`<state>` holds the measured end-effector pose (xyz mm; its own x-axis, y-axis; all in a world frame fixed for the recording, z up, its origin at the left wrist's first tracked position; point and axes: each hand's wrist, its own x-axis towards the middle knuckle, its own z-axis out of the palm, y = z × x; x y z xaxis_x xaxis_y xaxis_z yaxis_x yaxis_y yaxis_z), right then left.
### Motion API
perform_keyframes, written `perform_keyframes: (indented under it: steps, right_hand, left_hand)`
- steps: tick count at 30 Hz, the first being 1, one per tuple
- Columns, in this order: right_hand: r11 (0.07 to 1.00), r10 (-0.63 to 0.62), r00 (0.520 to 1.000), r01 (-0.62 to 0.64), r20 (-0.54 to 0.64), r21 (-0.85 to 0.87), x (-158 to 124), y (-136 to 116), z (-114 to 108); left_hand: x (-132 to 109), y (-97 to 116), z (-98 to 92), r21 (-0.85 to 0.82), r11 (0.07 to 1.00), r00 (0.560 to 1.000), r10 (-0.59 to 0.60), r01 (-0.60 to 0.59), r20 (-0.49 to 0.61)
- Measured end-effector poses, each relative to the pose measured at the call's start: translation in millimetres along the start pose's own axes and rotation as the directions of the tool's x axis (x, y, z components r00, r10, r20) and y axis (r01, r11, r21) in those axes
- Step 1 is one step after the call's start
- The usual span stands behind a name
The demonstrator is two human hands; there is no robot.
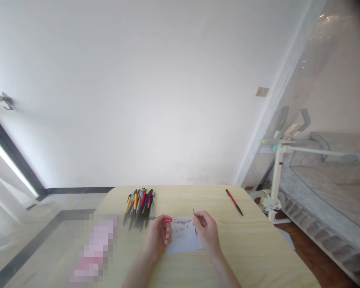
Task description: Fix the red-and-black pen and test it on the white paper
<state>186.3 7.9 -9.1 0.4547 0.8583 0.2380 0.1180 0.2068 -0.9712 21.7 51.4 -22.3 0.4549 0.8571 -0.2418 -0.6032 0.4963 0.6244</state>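
My left hand point(159, 236) is closed around a red pen barrel point(167, 220), whose end sticks out past the thumb toward the right. In my right hand point(207, 230), thumb and fingers pinch a thin dark pen refill point(195, 231), held nearly upright. Between and beneath both hands lies a white sheet of paper point(184, 246) covered with dark and reddish scribbles. A tiny red piece point(187, 226) shows on or just above the sheet; I cannot tell what it is.
A pile of pens point(139, 206) in several colours lies left of the paper. One red and black pen point(234, 203) lies alone at the right on the wooden table point(258, 256). Beyond the table's right edge stand a white exercise machine point(276, 176) and a grey sofa point(327, 176).
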Motion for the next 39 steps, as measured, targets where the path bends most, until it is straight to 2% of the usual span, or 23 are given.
perform_keyframes:
  steps: [4,10,16,29,39]
  right_hand:
    - [0.961,-0.119,0.991,0.132,0.069,-0.245,0,-2,0]
    - [0.865,-0.207,0.968,0.248,0.141,-0.436,0,0,3]
    - [0.718,-0.128,0.957,0.27,0.26,-0.642,-2,-3,4]
    - [0.613,-0.08,0.931,0.328,0.357,-0.719,-2,5,5]
    - [0.583,-0.082,0.931,0.334,0.355,-0.741,-4,8,5]
  left_hand:
    - [1,-1,-1.0,-0.012,1.0,1.0,0.006,-0.006,0.002]
    - [0,0,0.1,-0.024,1.0,1.0,0.002,-0.002,-0.003]
    - [0,0,-0.5,-0.022,1.0,1.0,0.009,-0.009,0.002]
    - [-1,1,0.5,-0.026,1.0,1.0,0.012,-0.012,0.009]
    - [-1,1,0.3,-0.017,1.0,1.0,0.01,-0.01,0.022]
